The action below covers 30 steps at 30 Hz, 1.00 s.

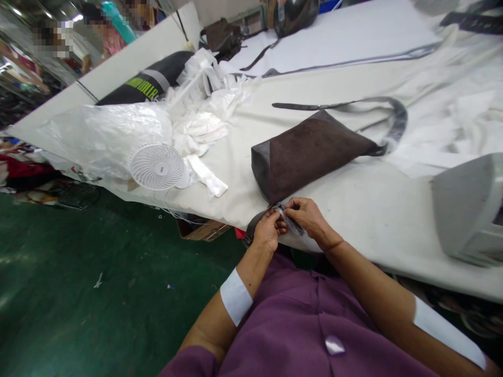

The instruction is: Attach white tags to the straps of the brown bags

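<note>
A dark brown handbag [314, 149] with darker leather-like corners lies on the white-covered table, its long strap [398, 118] curving out at the far right. At the bag's near corner, by the table edge, my left hand [271, 229] is closed around the near end of the strap [253, 225], which hangs in a loop beside it. My right hand [310, 220] pinches a clear plastic film [293, 226] at the same spot, with its fingertips almost touching the left ones. The small part between the fingers is blurred and partly hidden.
To the left stand a white fan [157, 166] and crumpled clear plastic [118, 128]. A black rolled item [145, 81] leans against a low partition. A grey machine [469, 209] sits at the right. Other bags [222, 37] lie at the back; people are beyond the partition.
</note>
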Available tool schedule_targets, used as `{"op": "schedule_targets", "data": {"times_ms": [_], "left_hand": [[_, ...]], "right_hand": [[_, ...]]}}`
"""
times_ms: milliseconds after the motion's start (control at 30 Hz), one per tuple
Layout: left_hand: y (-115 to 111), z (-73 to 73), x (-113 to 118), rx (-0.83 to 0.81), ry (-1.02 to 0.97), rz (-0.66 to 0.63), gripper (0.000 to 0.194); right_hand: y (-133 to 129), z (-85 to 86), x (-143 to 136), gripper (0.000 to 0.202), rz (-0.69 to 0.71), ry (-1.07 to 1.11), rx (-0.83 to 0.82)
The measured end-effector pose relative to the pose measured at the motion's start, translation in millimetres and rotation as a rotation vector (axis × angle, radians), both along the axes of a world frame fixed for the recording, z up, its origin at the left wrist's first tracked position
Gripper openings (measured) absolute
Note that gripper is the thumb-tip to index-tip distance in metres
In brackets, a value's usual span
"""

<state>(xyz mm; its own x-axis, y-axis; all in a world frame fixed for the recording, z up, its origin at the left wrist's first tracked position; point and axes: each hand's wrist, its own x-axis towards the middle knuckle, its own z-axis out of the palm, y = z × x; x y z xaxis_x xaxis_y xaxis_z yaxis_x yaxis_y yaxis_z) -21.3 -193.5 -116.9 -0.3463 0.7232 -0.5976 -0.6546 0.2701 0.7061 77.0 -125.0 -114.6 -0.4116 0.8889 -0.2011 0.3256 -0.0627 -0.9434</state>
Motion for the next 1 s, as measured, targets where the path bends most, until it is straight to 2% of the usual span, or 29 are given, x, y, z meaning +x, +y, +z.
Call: {"op": "schedule_targets", "data": {"times_ms": [167,300,367,433,533,600,800,1000], "left_hand": [[0.3,-5.0,-2.8,0.069,-0.090,-0.023,0.025],[0.0,-6.8,-1.5,0.086,-0.118,-0.009,0.028],[0.3,-6.0,-0.1,0.082,-0.113,-0.002,0.029],[1.1,-4.4,0.7,0.089,-0.111,-0.008,0.029],[2.6,-1.3,0.0,0.099,-0.112,-0.025,0.030],[3.4,0.8,-1.4,0.084,-0.108,-0.034,0.030],[4.3,2.9,-2.0,0.067,-0.103,-0.020,0.031],[6.9,4.9,1.5,0.062,-0.095,0.005,0.029]], "right_hand": [[-3.7,1.5,-2.8,0.012,-0.013,0.199,-0.246],[-5.8,-4.0,-4.4,0.014,-0.035,0.244,-0.282],[-6.0,-5.1,-4.2,0.011,-0.050,0.180,-0.214],[-5.6,-3.0,-3.0,0.006,-0.049,0.055,-0.073],[-4.8,4.9,-0.6,0.004,-0.001,-0.143,0.161],[-4.3,10.0,0.7,0.006,0.042,-0.210,0.252],[-0.1,11.5,1.8,0.007,0.124,-0.244,0.346],[3.0,9.7,0.7,0.003,0.123,-0.236,0.366]]}}
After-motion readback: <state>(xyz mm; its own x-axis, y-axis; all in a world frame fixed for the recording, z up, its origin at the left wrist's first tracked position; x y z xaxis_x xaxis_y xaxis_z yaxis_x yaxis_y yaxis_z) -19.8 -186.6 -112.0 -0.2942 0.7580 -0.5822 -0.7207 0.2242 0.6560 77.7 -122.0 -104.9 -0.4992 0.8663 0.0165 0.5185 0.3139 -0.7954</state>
